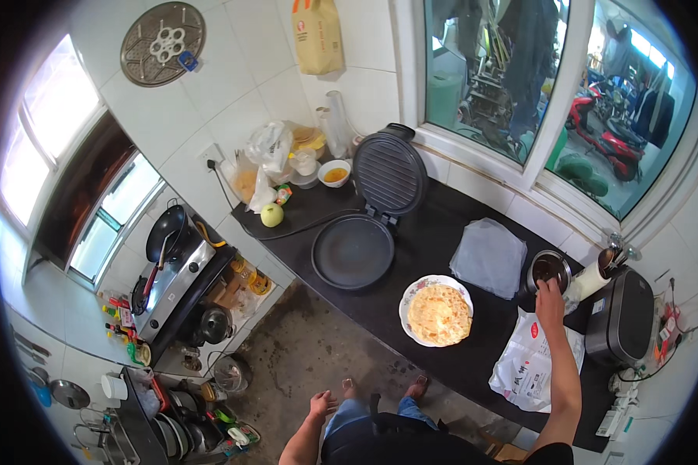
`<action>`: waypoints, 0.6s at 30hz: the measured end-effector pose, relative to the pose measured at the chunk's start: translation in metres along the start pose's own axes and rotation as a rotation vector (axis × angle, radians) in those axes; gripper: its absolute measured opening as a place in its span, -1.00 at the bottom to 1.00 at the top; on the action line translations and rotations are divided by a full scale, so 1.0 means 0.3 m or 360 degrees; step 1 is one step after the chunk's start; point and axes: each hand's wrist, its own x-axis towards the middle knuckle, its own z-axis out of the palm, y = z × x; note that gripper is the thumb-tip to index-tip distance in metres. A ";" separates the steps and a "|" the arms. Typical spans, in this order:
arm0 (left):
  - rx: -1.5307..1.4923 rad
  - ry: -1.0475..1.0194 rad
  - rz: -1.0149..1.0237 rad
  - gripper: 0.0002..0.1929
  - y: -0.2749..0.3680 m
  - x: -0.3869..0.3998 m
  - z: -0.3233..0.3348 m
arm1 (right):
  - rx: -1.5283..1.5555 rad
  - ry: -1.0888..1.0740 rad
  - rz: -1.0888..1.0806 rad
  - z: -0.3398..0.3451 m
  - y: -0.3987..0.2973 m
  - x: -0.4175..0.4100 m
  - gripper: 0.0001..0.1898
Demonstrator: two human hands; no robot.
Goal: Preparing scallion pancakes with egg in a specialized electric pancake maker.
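My right hand reaches across the counter to a round metal pot with dark contents or a dark inside. Its fingertips are bunched at the pot's near rim, and whether they pinch anything is hidden. Below that forearm lies a white printed plastic bag. My left hand hangs over the floor with its fingers apart and nothing in it. Browned flatbread rests on a flower-patterned plate near the counter edge. Behind the plate are stacked translucent sheets.
An electric griddle stands with its ridged lid raised. Beyond it are a bowl of yellow liquid, a round pale green fruit and bags. A dark appliance stands at the right. A wok sits on the gas stove.
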 end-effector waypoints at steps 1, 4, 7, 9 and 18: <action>0.0017 0.0000 0.0002 -0.55 -0.003 0.019 -0.018 | 0.0065 0.0033 -0.0030 -0.008 -0.040 -0.026 -0.66; 0.0008 -0.0031 0.0025 -0.56 0.006 0.062 -0.075 | 0.0171 0.0119 -0.0085 -0.015 -0.185 -0.078 -0.71; -0.0018 -0.0070 0.0045 -0.58 0.029 0.086 -0.160 | 0.0389 0.0131 -0.0062 -0.007 -0.437 -0.127 -0.75; -0.0109 -0.0066 0.0031 -0.58 0.039 0.083 -0.248 | 0.0482 -0.0008 -0.0104 -0.006 -0.686 -0.186 -0.78; -0.0438 0.0270 0.0013 -0.48 -0.045 0.195 -0.899 | 0.1263 -0.0613 -0.0502 0.238 -1.707 -0.497 -0.76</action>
